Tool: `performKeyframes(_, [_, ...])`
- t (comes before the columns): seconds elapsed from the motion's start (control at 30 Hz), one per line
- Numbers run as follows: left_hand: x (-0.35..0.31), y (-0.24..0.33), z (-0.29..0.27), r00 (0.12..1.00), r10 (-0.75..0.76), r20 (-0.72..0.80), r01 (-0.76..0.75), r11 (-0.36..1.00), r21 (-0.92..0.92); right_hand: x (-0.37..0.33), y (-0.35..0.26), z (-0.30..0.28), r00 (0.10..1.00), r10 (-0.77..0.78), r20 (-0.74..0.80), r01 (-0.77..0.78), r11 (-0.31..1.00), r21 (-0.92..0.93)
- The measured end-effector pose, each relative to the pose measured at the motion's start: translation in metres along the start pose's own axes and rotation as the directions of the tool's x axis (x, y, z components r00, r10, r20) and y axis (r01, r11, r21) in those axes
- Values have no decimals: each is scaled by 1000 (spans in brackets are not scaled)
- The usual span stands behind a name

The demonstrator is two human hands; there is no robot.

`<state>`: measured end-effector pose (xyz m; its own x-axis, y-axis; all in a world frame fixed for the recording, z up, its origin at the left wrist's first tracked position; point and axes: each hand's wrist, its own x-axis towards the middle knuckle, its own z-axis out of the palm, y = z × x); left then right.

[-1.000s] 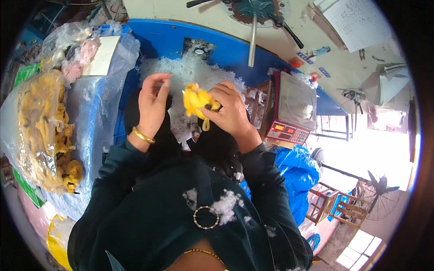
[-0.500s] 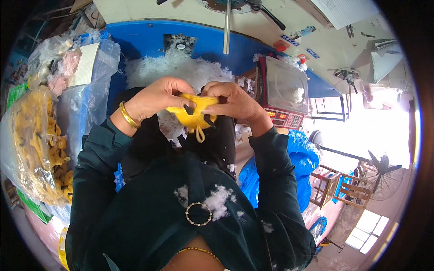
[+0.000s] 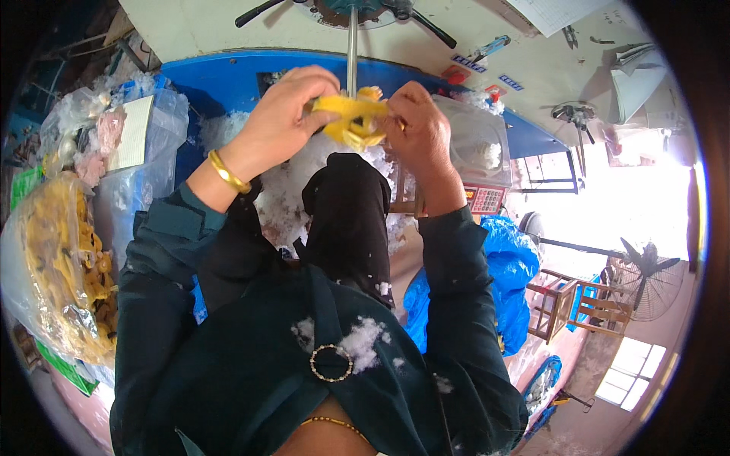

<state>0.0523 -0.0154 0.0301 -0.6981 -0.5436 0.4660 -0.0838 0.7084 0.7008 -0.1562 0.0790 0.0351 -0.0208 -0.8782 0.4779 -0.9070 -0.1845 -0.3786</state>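
Note:
Both my hands hold a small yellow fabric piece [image 3: 351, 119] raised in front of a thin metal tube [image 3: 352, 44]. My left hand [image 3: 285, 121] pinches its left side and wears a gold bangle at the wrist. My right hand [image 3: 420, 134] grips its right side. Below them lies a heap of white fibre stuffing [image 3: 293, 182] inside a blue bin [image 3: 220, 80]. My dark-clothed knee [image 3: 346, 205] rises under the hands, with bits of white fluff on my dark green top.
A clear plastic bag of yellow fabric pieces [image 3: 57, 266] sits at my left, with another bag [image 3: 99, 133] behind it. A scale with a clear tub [image 3: 479, 163] stands at right, a blue bag [image 3: 506, 273] below it. A fan [image 3: 646, 266] and wooden stool [image 3: 570, 311] are farther right.
My hands have lifted the yellow piece higher, up to the metal tube. Both hands stay on it, and the view has tilted a little.

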Motion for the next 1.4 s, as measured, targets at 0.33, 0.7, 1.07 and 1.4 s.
performKeyframes(0.33, [20,-5,15,970,216,-112,-141,875,463,-4,-11,2,996,11,-85,-26,984,-178])
performKeyframes(0.7, [58,-13,1,967,-33,-252,138,902,409,11,-50,28,981,187,-51,-194,949,-248])
performKeyframes(1.07, [57,-57,7,931,-344,125,353,933,-64,15,-51,-3,673,127,729,-587,691,421])
performKeyframes(1.4, [76,-53,19,989,-142,31,129,956,264,27,-31,21,860,400,316,-462,873,153])
